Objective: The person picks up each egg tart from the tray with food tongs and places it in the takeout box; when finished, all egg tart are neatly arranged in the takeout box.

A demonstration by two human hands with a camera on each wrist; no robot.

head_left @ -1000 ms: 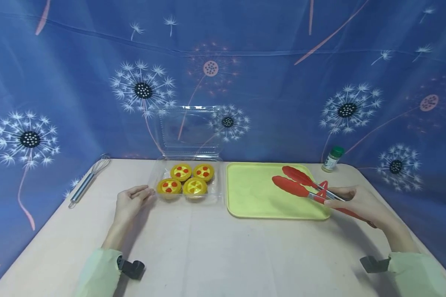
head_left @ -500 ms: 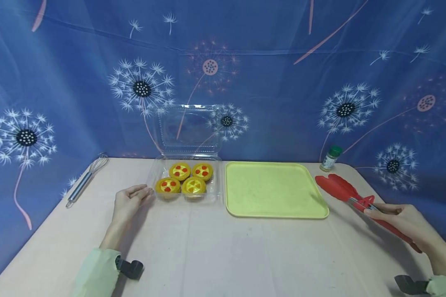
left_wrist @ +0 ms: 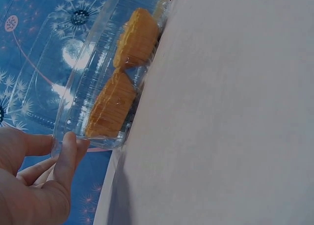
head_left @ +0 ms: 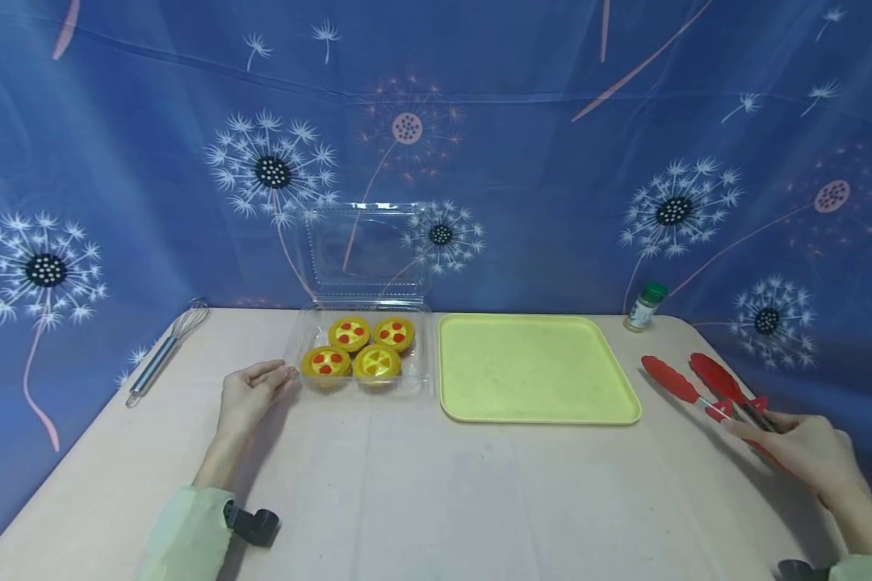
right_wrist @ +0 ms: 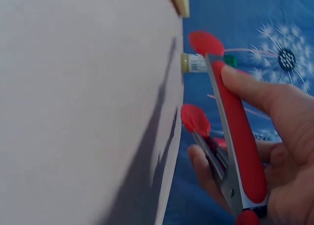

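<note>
My left hand [head_left: 250, 395] pinches the near left corner of a clear plastic clamshell container [left_wrist: 64, 119] between thumb and fingers. Its lid [head_left: 366, 250] stands raised at the back. Inside sit several egg tarts [head_left: 378, 363] with yellow tops, most with red spots; the left wrist view shows two from the side. Over the right side of the table, my right hand [head_left: 807, 452] grips red-tipped metal tongs [right_wrist: 240, 141] by the handles, thumb on one arm and fingers round the other. The tong tips are spread apart with nothing between them.
A yellow tray [head_left: 538, 371] lies on the table between the container and the tongs. Behind it to the right stands a green-capped seasoning bottle [head_left: 645, 308]. A whisk [head_left: 167, 355] lies along the left table edge. Blue patterned cloth [head_left: 523, 202] hangs behind the table.
My right hand has carried the tongs from over the tray rightward beyond it. The tong tips came together half a second ago and are now spread. My left hand stays at the container.
</note>
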